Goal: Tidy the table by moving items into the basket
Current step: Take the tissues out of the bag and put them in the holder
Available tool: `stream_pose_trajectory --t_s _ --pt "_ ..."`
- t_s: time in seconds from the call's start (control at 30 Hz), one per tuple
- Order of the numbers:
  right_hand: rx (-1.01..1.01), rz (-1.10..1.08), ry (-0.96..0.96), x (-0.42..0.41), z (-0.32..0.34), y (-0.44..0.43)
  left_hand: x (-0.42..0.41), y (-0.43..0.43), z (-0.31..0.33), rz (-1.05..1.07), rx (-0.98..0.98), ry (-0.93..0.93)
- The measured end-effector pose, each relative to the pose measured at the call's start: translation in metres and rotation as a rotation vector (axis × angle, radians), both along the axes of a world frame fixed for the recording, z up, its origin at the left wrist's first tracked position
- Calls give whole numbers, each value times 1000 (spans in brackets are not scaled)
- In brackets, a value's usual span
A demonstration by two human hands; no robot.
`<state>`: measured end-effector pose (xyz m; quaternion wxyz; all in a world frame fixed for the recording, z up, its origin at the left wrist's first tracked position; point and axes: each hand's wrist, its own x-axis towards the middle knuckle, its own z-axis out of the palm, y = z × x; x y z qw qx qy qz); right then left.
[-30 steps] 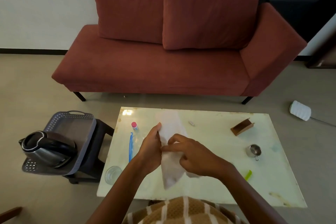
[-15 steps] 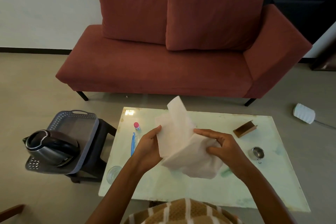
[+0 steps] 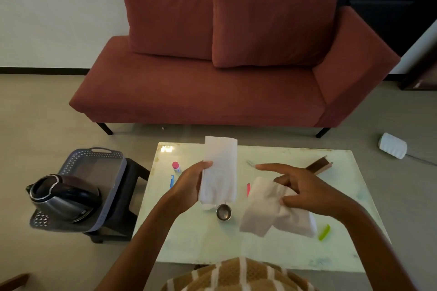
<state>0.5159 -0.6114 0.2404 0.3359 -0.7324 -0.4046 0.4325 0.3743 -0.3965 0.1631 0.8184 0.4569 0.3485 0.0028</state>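
Tissue now split in two; half a second ago both hands shared one bundle. Left hand (image 3: pixel 186 186) pinches folded white tissue (image 3: pixel 218 170) upright over table (image 3: pixel 201 243) centre. Right hand (image 3: pixel 309 193) grips crumpled second tissue (image 3: pixel 262 212) at 3 o'clock, index finger straight. Basket (image 3: pixel 94 152) at table's 9 o'clock holds kettle (image 3: pixel 61 196). Pink-capped bottle (image 3: pixel 176 167) label too small to read.

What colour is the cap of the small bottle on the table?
The cap is pink; the head view, the only one, shows it.
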Motion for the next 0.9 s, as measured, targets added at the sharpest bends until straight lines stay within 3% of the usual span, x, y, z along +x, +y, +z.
stream_pose_trajectory --t_s 0.17,0.5,0.63,0.77,0.9 --pt "170 159 109 -1 34 33 6 -14 2 -155 -31 41" --pt "222 -51 267 26 -2 60 -1 -31 6 -136 -277 -47" --pt "225 -110 215 24 -11 61 2 -30 11 -134 -313 -50" --pt "199 -108 121 23 -12 61 -1 -30 16 -216 -123 -31" --pt "84 -104 -97 30 -14 61 5 -15 28 -407 137 -42"
